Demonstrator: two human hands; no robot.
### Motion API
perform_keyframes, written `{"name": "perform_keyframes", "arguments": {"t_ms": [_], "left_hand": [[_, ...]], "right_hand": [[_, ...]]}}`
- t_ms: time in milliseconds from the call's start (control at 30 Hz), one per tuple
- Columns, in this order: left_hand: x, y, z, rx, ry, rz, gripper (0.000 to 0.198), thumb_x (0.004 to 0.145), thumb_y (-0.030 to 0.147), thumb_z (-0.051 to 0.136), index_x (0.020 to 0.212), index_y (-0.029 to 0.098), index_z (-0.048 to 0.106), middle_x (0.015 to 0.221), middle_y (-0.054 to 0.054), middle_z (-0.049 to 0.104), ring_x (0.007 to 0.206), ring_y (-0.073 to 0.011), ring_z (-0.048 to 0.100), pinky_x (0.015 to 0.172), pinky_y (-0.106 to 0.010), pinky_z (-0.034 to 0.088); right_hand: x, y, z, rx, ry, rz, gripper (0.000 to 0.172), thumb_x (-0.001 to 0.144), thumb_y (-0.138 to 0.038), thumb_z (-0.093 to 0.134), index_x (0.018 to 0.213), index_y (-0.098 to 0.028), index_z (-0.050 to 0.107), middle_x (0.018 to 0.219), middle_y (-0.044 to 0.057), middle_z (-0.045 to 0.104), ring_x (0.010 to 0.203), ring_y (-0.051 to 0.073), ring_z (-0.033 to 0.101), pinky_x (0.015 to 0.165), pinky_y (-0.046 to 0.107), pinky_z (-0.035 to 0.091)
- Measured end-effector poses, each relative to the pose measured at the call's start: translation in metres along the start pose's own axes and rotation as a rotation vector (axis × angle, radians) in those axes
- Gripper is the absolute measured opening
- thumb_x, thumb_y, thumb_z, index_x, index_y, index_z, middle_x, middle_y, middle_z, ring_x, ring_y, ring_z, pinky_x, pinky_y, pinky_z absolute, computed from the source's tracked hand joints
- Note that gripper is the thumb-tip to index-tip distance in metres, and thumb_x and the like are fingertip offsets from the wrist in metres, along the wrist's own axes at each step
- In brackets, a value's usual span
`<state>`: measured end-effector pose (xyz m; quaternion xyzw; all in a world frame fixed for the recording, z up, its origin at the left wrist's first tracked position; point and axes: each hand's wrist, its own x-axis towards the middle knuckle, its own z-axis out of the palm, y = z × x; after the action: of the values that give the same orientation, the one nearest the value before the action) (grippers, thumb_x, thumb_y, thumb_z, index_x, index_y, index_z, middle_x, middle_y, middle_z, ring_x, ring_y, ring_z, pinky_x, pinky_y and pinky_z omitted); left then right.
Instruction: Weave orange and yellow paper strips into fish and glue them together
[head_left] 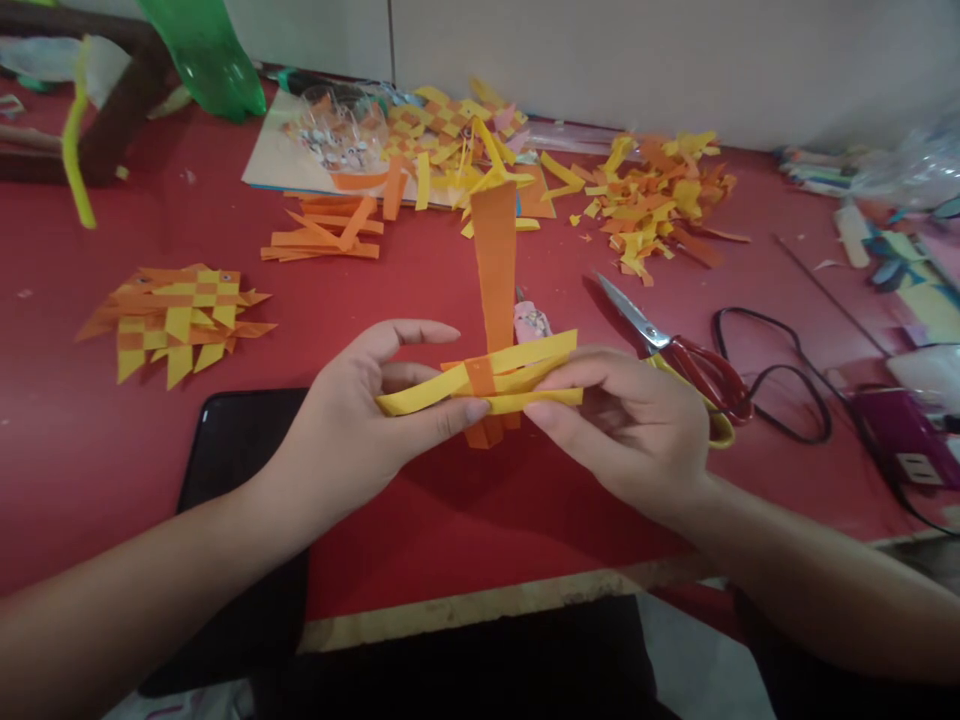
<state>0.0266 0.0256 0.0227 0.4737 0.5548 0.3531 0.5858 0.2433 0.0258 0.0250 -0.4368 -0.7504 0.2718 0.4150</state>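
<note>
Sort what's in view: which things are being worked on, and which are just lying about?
In hand: yellow strips and orange strip, pinched between left hand and right hand.
Lying about: scissors, woven piece, scrap pile, loose orange strips.

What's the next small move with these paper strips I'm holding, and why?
Probably pull the yellow strips snug around the orange strip: it weaves between them, yet they bow apart loosely. Your left hand and right hand pinch their opposite ends.
</note>
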Motion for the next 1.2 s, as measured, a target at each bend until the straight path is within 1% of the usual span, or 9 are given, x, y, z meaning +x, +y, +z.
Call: {"name": "perform_keyframes", "arguments": {"t_ms": [167,433,567,667,767,867,1000,1100,1200], "left_hand": [[-0.0011,0.0016,0.0017,0.025,0.021,0.024,0.055,0.067,0.044,0.088,0.112,0.028,0.060,0.078,0.001,0.077,0.064,-0.0138,0.071,0.052,-0.016,0.050],[-0.0032,0.0031,0.0034,-0.049,0.013,0.062,0.051,0.070,0.033,0.086,0.112,0.027,0.057,0.071,0.005,0.071,0.058,-0.0131,0.068,0.051,-0.018,0.050],[-0.0037,0.0018,0.0036,-0.128,-0.011,0.061,0.048,0.067,0.031,0.087,0.105,0.027,0.058,0.069,0.005,0.068,0.063,-0.0160,0.071,0.053,-0.020,0.052],[-0.0037,0.0012,0.0039,-0.141,-0.015,0.069,0.052,0.065,0.032,0.089,0.107,0.028,0.058,0.070,0.005,0.068,0.063,-0.0174,0.071,0.056,-0.022,0.054],[-0.0032,0.0022,0.0040,-0.100,-0.018,0.046,0.059,0.062,0.036,0.091,0.111,0.028,0.059,0.075,0.002,0.071,0.067,-0.0197,0.072,0.058,-0.026,0.056],[-0.0027,0.0040,0.0040,-0.029,-0.022,0.025,0.055,0.065,0.040,0.088,0.109,0.027,0.059,0.074,0.002,0.069,0.074,-0.0216,0.072,0.057,-0.026,0.054],[-0.0028,0.0050,0.0042,-0.033,0.002,0.066,0.040,0.066,0.034,0.087,0.086,0.025,0.054,0.069,0.004,0.065,0.062,-0.0147,0.065,0.053,-0.023,0.049],[-0.0035,0.0055,0.0046,-0.089,0.027,0.087,0.042,0.067,0.029,0.086,0.074,0.023,0.045,0.065,0.006,0.058,0.052,-0.0086,0.054,0.047,-0.020,0.042],[-0.0039,0.0063,0.0045,-0.106,0.028,0.081,0.044,0.066,0.026,0.086,0.071,0.023,0.042,0.063,0.007,0.056,0.049,-0.0072,0.048,0.044,-0.019,0.039]], "right_hand": [[-0.0039,0.0028,0.0013,-0.044,0.031,0.022,0.012,0.082,-0.019,0.074,0.078,-0.023,0.063,0.072,-0.003,0.067,0.059,0.010,0.059,0.054,0.025,0.048],[-0.0029,0.0025,0.0002,-0.017,0.026,-0.039,0.015,0.080,-0.015,0.076,0.076,-0.023,0.063,0.070,-0.005,0.066,0.059,0.009,0.059,0.057,0.025,0.050],[-0.0039,0.0041,0.0019,0.036,0.044,-0.061,0.018,0.078,-0.013,0.076,0.078,-0.024,0.063,0.072,-0.004,0.067,0.063,0.010,0.063,0.061,0.026,0.054],[-0.0047,0.0040,0.0022,0.052,0.064,-0.037,0.019,0.078,-0.014,0.077,0.078,-0.025,0.062,0.074,-0.003,0.068,0.064,0.012,0.064,0.061,0.028,0.056],[-0.0054,0.0033,0.0023,0.059,0.064,-0.041,0.019,0.079,-0.015,0.076,0.078,-0.026,0.061,0.073,-0.003,0.067,0.063,0.013,0.063,0.059,0.030,0.057],[-0.0061,0.0028,0.0030,0.069,0.073,-0.043,0.022,0.078,-0.014,0.077,0.079,-0.026,0.058,0.072,-0.004,0.063,0.062,0.012,0.062,0.058,0.027,0.055],[-0.0054,0.0026,0.0046,0.181,0.088,0.017,0.029,0.076,-0.012,0.077,0.084,-0.026,0.053,0.076,-0.005,0.057,0.060,0.009,0.058,0.051,0.022,0.051],[-0.0040,0.0025,0.0052,0.247,0.061,0.039,0.028,0.079,-0.012,0.074,0.088,-0.026,0.051,0.075,-0.006,0.057,0.059,0.010,0.058,0.051,0.023,0.050],[-0.0027,0.0014,0.0053,0.240,0.048,0.040,0.028,0.079,-0.013,0.073,0.088,-0.026,0.051,0.073,-0.006,0.059,0.059,0.010,0.060,0.053,0.024,0.052]]}}
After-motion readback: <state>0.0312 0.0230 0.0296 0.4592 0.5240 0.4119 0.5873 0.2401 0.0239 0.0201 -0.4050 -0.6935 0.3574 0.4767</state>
